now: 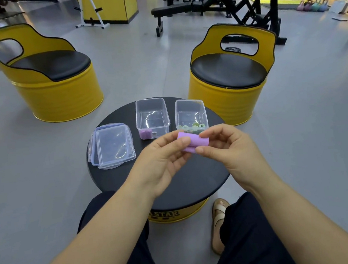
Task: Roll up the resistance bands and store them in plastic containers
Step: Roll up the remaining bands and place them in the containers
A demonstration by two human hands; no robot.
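A rolled purple resistance band (pixel 194 143) is held above the round black table (pixel 187 180). My left hand (pixel 160 157) pinches its left end between thumb and fingers. My right hand (pixel 226 145) pinches its right end. Two clear plastic containers stand open at the table's far side. The left container (pixel 152 118) holds a rolled purple band (pixel 145 133) at its near corner. The right container (pixel 191 115) holds green rolled bands (pixel 192 126) along its near wall.
Two clear lids (pixel 111 145) are stacked at the table's left. Two yellow barrel chairs (pixel 230 75) stand beyond the table, left and right. My knees and a sandalled foot (pixel 218 224) are below the table edge. Gym benches and racks fill the background.
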